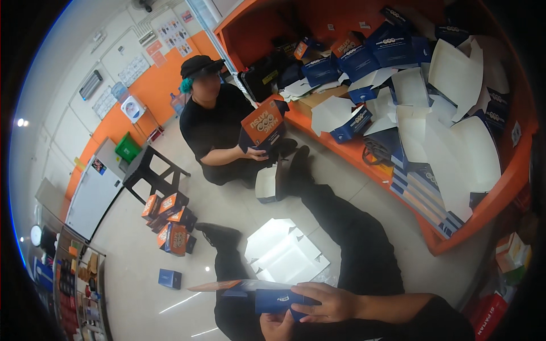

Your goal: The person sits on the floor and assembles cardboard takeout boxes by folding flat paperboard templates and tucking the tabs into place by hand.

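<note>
Low in the view, between my outstretched legs, is a partly folded blue carton (272,301) with an orange-and-white flap reaching left. My left hand (277,326) grips its lower edge from below, thumb up against the blue side. From the right, my right hand (325,302) closes over the carton's right end, fingers bent across the blue panel. Just beyond lies a flattened white carton blank (282,250) on the floor, inner side up.
Opposite, a seated person in black holds an orange-and-blue box (263,128), with an open white-lined box (266,184) beside their legs. Finished boxes (170,221) pile up at left near a black stool (149,173). An orange shelf (364,165) at right holds many open cartons.
</note>
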### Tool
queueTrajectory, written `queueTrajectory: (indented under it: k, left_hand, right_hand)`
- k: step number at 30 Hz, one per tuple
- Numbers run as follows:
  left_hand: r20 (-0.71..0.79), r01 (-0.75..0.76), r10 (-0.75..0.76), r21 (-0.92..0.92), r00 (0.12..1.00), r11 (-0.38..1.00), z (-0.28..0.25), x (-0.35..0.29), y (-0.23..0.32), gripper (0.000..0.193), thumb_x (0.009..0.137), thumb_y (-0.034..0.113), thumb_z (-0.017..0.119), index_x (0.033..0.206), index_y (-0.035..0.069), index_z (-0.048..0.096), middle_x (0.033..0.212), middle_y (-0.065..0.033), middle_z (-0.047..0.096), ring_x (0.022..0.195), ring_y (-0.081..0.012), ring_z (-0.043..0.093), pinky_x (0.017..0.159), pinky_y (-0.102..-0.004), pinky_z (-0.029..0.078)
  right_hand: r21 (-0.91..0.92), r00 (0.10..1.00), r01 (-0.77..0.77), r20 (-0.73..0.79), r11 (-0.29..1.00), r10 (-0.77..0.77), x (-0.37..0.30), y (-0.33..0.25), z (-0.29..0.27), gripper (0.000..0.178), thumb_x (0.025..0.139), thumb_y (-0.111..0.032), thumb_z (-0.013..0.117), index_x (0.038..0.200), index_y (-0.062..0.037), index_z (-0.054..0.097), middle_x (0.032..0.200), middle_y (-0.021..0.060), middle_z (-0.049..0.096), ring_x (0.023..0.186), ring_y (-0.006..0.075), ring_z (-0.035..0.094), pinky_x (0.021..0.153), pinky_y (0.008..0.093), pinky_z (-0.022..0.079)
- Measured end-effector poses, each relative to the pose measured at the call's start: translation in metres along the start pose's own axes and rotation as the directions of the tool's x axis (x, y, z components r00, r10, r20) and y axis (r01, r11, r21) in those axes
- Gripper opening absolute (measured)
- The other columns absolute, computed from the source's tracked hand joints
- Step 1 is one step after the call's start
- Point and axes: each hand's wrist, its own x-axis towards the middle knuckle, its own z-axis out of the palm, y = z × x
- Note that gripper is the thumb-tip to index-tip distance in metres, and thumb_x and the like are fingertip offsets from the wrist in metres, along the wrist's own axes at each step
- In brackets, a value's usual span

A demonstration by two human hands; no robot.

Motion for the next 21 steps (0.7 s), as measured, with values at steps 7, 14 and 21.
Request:
queueTrajectory:
  k: [7, 14, 21]
  left_hand:
    - [0.090, 0.066, -0.067, 0.007, 0.994, 0.998, 0.001, -0.003, -0.011, 0.032, 0.096, 0.004, 0.065, 0.125, -0.003, 0.054, 0.117, -0.0114, 0.065, 0.101, -0.0159, 0.064, 0.088, -0.0289, 0.052]
    - [0.329, 0.092, -0.123, 0.108, 0.936, 0.990, -0.010, 0.004, -0.010, 0.063, 0.088, 0.014, 0.077, 0.141, -0.002, 0.047, 0.133, -0.0149, 0.060, 0.117, -0.0234, 0.061, 0.098, -0.0361, 0.049]
    - [0.770, -0.611, -0.054, 0.546, 0.636, 0.574, -0.035, 0.023, 0.003, 0.050, 0.080, 0.021, 0.081, 0.125, 0.010, 0.064, 0.125, -0.0167, 0.064, 0.114, -0.0377, 0.060, 0.097, -0.0411, 0.049]
  right_hand:
    - [-0.031, 0.996, -0.082, -0.044, 0.996, 0.081, 0.003, -0.008, 0.002, 0.041, 0.096, -0.027, 0.069, 0.131, -0.0075, 0.064, 0.145, 0.0227, 0.048, 0.127, 0.0397, 0.054, 0.104, 0.0453, 0.047]
    - [0.193, 0.890, -0.455, 0.057, 0.869, 0.453, 0.011, 0.000, -0.014, 0.045, 0.091, -0.028, 0.074, 0.129, -0.0065, 0.066, 0.133, 0.0194, 0.057, 0.122, 0.0325, 0.060, 0.101, 0.0367, 0.048]
    - [0.785, 0.276, -0.618, 0.251, -0.028, 0.928, -0.010, 0.077, -0.027, 0.037, 0.103, -0.027, 0.058, 0.124, 0.0016, 0.065, 0.118, 0.0108, 0.068, 0.110, 0.0170, 0.062, 0.095, 0.0331, 0.049]
